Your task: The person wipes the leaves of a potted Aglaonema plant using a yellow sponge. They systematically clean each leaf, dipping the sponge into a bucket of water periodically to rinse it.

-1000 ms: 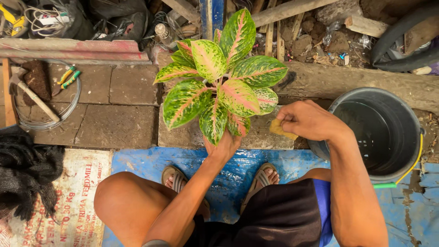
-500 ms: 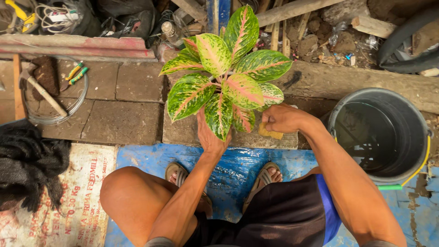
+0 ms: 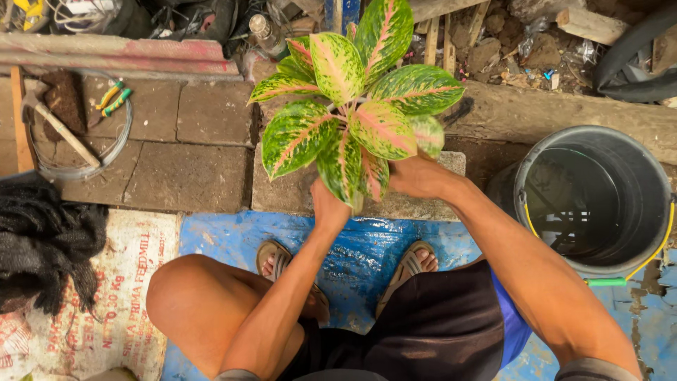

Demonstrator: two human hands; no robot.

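Both hands have drawn closer beneath the plant (image 3: 356, 113) since a second ago, the right hand (image 3: 417, 176) now tucked under its leaves. From the head view, the left hand (image 3: 330, 204) grips the stem base from below above the stone block (image 3: 282, 190); the right hand's grip cannot be told, beside the bucket (image 3: 656, 204).

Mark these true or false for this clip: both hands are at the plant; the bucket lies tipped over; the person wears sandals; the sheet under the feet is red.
1. Both hands are under the green-and-pink variegated leafy plant: true; the left hand and right hand meet below its leaves.
2. The round dark plastic bucket is tipped over: false; it stands upright with water inside.
3. The person wears sandals: true.
4. The plastic sheet underfoot is red: false; it is blue.
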